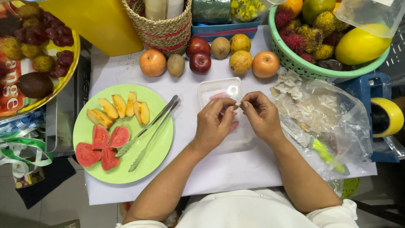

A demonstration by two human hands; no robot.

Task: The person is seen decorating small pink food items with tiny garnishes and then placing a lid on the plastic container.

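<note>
Tray (211, 90), clear plastic, is lying long axis away from the person, under both hands; left hand (214, 124) and right hand (262, 115) are pinching something tiny between meeting fingertips, directly above it.

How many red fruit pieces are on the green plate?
4, all on the green plate, lower left: one at its edge, one above, one right of that, one lowest. More pink pieces lie under the hands.
</note>
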